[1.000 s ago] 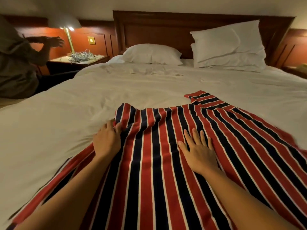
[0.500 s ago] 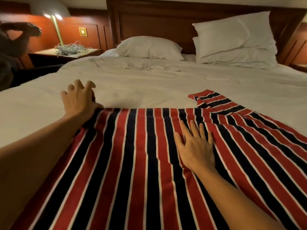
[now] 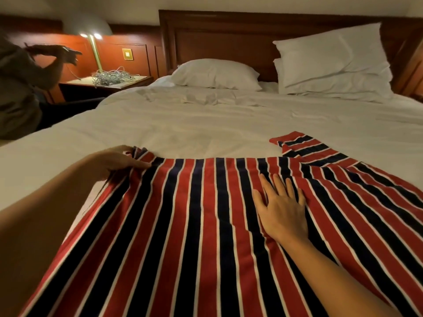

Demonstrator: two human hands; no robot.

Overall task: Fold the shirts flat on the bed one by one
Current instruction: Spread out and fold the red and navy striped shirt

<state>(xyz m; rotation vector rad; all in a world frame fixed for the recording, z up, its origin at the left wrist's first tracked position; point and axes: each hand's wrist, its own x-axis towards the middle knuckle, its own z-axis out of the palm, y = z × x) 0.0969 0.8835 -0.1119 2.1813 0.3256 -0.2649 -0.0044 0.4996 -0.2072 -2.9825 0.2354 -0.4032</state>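
The shirt (image 3: 183,225) in front of you has red, dark blue and thin white stripes. It lies spread out on the white bed (image 3: 206,129), mostly flat, with its stripes running away from you. One short sleeve (image 3: 304,147) sticks out at the far right. The far left corner is bunched up in your left hand (image 3: 119,159). Your right hand (image 3: 281,207) lies flat on it.

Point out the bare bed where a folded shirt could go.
Widest bare sheet: between the striped shirt and the pillows. A smaller strip runs from the left hand outward to the bed's edge. Crowded: the near bed, under the shirt and right hand; the nightstand, under tangled cables.
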